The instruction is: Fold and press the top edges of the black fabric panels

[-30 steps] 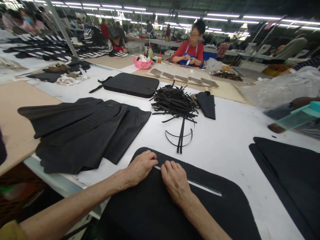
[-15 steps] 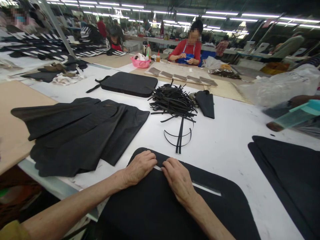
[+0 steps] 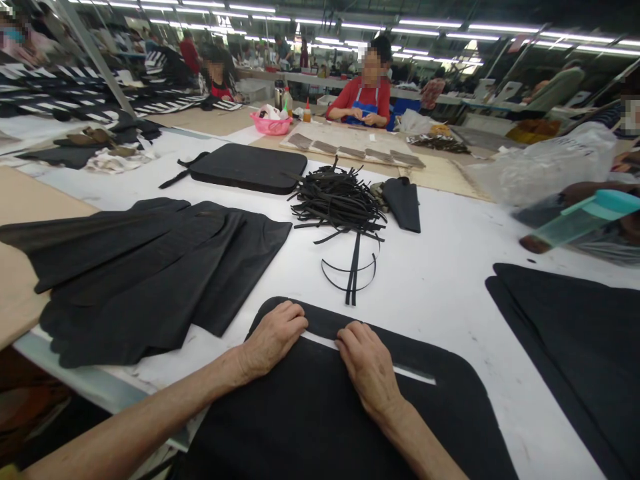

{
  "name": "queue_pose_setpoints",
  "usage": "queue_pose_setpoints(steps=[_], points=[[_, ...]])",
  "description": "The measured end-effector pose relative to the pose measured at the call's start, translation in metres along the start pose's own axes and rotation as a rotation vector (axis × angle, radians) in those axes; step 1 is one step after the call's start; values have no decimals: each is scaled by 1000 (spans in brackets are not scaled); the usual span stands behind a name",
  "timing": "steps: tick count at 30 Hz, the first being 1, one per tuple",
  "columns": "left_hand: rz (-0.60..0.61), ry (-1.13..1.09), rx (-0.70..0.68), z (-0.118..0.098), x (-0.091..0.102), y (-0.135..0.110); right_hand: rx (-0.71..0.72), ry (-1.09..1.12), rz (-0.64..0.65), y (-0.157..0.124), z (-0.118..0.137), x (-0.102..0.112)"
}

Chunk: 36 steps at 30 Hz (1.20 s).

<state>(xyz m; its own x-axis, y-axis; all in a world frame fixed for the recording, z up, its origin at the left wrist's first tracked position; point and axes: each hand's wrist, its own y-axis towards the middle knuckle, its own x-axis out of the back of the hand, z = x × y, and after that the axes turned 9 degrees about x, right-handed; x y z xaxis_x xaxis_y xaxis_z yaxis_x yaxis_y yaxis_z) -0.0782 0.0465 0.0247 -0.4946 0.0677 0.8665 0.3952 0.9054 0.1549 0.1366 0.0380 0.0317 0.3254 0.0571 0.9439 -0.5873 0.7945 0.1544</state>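
A large black panel [image 3: 310,407] with rounded corners, seemingly leather-like, lies before me at the table's near edge. Across its upper part runs a narrow white line [image 3: 320,340], a slot or a strip; I cannot tell which. My left hand [image 3: 280,333] presses bent fingers, held together, on the panel at the left end of that line. Farther right, my right hand [image 3: 367,363] curls its fingers over the line's lower edge, covering its middle. The fingertips of both hands are partly hidden. Beyond the panel lie a few thin black strips [image 3: 353,273].
Black cut pieces [image 3: 145,267] fan out at left; more black panels [image 3: 575,333] lie at right. Farther back are a padded black panel [image 3: 250,167], a heap of black strips [image 3: 340,199] and a teal-lidded bottle [image 3: 580,220]. A person in red [image 3: 363,100] sits across the table.
My hands have moved apart along the white line, showing more of it between them. The view has shifted slightly, so the table's things appear farther left.
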Motion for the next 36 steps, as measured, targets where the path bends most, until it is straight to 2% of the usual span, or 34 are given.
queue_pose_setpoints(steps=[5,11,26,36], points=[[2,-103,128,-5,0,1,-143,72,-8,2,4,2],[9,-86,236,-11,1,3,-231,61,-7,7,7,3],[-5,24,317,-24,-1,5,-221,-65,13,8,11,1],[-68,-4,345,-21,-6,6,-255,-77,12,13,11,6]])
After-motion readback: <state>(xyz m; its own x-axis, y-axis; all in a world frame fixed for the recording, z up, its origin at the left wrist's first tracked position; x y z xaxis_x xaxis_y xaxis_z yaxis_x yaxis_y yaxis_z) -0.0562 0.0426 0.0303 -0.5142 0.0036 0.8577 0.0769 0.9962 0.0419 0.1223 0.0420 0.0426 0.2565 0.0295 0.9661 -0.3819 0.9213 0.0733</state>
